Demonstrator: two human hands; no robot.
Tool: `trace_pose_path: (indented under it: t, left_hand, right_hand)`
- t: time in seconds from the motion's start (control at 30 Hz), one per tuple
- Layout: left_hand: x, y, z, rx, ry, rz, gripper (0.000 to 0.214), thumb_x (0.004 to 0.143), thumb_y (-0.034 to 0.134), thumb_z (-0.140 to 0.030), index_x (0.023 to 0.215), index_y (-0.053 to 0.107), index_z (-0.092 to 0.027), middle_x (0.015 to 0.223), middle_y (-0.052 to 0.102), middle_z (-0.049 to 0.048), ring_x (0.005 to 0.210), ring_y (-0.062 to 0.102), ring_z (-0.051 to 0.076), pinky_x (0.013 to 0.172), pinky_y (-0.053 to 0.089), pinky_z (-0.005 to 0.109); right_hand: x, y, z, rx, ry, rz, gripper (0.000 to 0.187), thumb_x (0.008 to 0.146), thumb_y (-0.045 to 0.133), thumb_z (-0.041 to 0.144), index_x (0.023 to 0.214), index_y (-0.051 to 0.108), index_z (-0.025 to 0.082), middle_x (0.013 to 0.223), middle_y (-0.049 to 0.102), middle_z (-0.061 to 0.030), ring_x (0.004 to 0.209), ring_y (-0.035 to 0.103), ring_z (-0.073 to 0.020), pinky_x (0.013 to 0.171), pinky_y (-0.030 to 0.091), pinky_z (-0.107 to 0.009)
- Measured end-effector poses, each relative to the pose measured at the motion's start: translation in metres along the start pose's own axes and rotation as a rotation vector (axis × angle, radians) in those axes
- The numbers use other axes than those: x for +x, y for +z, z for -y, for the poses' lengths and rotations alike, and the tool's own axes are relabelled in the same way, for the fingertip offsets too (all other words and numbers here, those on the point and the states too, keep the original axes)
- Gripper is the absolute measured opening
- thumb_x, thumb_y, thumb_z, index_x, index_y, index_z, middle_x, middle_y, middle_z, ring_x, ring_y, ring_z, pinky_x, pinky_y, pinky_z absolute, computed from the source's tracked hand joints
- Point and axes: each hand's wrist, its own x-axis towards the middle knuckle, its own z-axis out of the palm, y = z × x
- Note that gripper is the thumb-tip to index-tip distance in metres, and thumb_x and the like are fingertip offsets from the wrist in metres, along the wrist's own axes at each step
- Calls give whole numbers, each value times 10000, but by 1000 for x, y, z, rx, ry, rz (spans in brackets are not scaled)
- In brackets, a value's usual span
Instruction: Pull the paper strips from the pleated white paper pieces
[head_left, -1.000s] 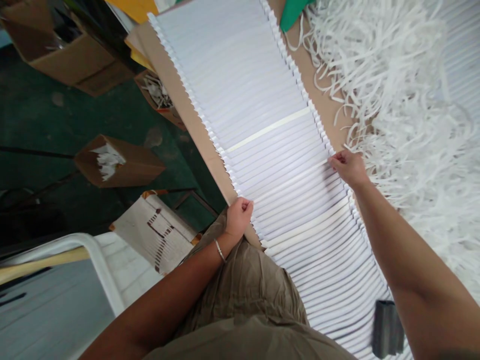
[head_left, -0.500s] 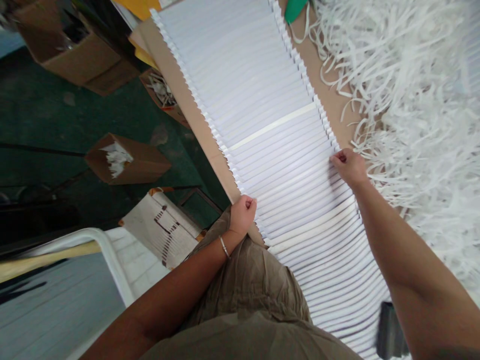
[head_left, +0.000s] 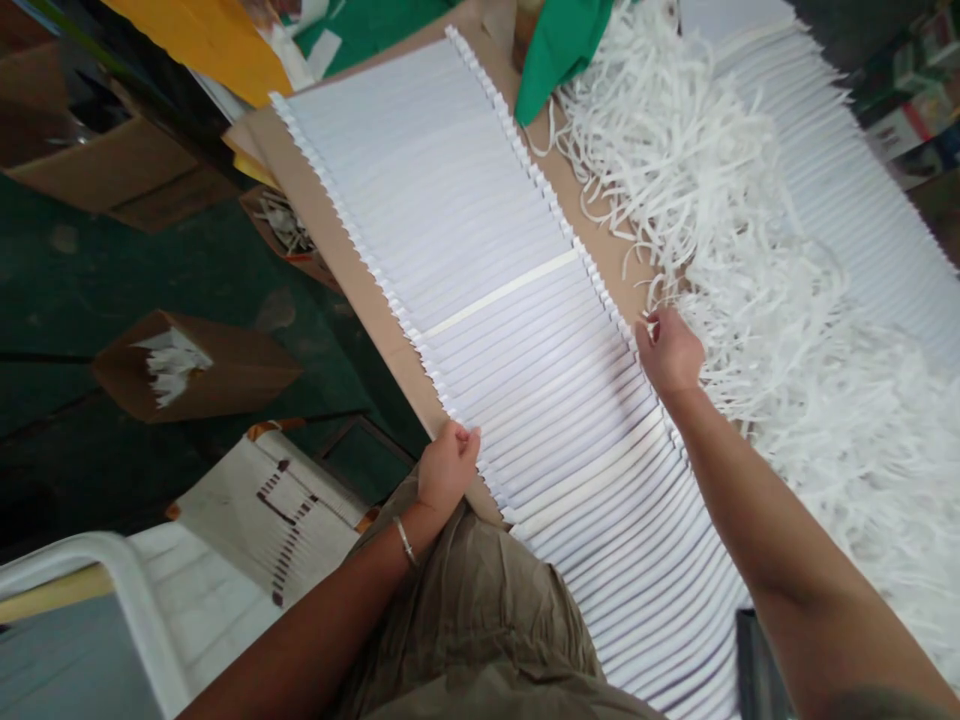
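White sheets [head_left: 517, 330] lie on the tabletop [head_left: 360, 280], long axis far-left to near-right, between your left hand [head_left: 448, 465] at the left edge and right hand [head_left: 671, 352] by the right, nearer the loose strips [head_left: 697, 170]. Fingers curled on both; can't tell if gripping.

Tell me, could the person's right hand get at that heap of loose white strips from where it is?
Probably yes: the right hand is right beside the heap of loose white strips, with nothing visible blocking the way, though I can't tell whether it already grips something.
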Motion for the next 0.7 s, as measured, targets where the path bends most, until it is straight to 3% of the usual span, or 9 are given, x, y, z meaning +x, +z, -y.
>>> trace_pose_path:
  t: [0.1,0.2,0.3,0.43,0.57,0.7]
  left_hand:
    - [-8,-7,-2,-91,67,15,264,937,498,-447,792,494,-226,625,577,-28,592,572,154,611,365,255]
    - [-16,-7,-6,-194,121,50,250,937,482,-440,817,502,-222,616,561,-39,563,541,138,588,365,246]
    - [-24,-7,-10,-255,150,86,239,939,465,-431,839,511,-219,620,547,-44,567,529,131,580,371,239]
    - [-30,-9,-5,-298,153,100,260,949,434,-430,836,521,-213,623,518,-45,569,508,128,564,360,234]
    - [-29,-7,4,-342,140,118,273,949,433,-446,858,528,-207,654,526,-38,598,513,131,567,365,231]
    - [-28,-3,-4,-371,190,173,263,943,432,-433,860,528,-203,667,515,-35,602,493,130,572,366,231]
  right_hand:
    - [19,-13,-20,-65,-87,-56,332,927,441,378,1043,660,157,1004,633,-170,961,520,-279,840,362,-392]
    - [33,-8,-27,-159,-150,46,274,870,496,305,961,691,135,1073,609,-211,1077,461,-332,899,321,-455]
    - [37,8,-22,-191,-131,79,260,819,525,278,927,702,121,1096,597,-224,1099,446,-357,908,307,-492]
    - [29,17,-30,-71,-15,11,311,844,479,305,944,718,133,1035,608,-202,1052,472,-342,888,341,-484]
    - [2,-4,-62,94,12,-144,316,846,474,366,904,704,157,953,616,-153,966,531,-299,914,392,-469]
    - [-42,-49,-73,313,8,-292,251,835,513,415,860,640,200,1028,633,-137,1058,576,-292,952,430,-469]
